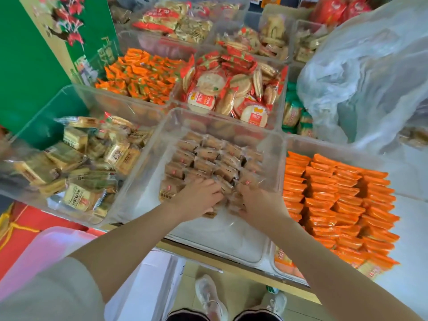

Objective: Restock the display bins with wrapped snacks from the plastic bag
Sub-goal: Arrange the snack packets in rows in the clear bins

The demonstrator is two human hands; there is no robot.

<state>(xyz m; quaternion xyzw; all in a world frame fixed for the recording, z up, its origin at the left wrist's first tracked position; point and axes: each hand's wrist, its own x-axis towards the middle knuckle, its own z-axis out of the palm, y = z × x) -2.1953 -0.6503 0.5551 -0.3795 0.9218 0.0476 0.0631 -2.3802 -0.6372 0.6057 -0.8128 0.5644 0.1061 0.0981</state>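
Reaching into the clear middle bin (162, 140) at the frame's centre, both hands work among the brown wrapped snacks (208, 158). Left hand (199, 196) lies palm down at about 6 o'clock of the snack pile, fingers pointing toward 3 o'clock and resting on the nearest row of packets. Right hand (259, 200) sits just beside it, at its 3 o'clock, fingers bent down into the packets. Whether either hand actually pinches a packet cannot be told; fingertips are buried among wrappers. The hands are close together, almost touching at the fingertips.

Brown snacks fill the far and middle part of the bin in rough rows; the near part, at 6 o'clock below the wrists, shows bare white floor.

The plastic bag (370, 77), translucent white, bulges at 2 o'clock, well apart from both hands, resting over the bins on that side.

Neighbouring bins: orange packets (335, 205) stacked in neat rows at 3 o'clock; tan square cakes (76, 163) in a loose heap at 9 o'clock; round rice crackers (231, 89) at 12 o'clock; small orange candies (141, 75) at 11 o'clock. A green board (27, 66) stands at 10 o'clock.
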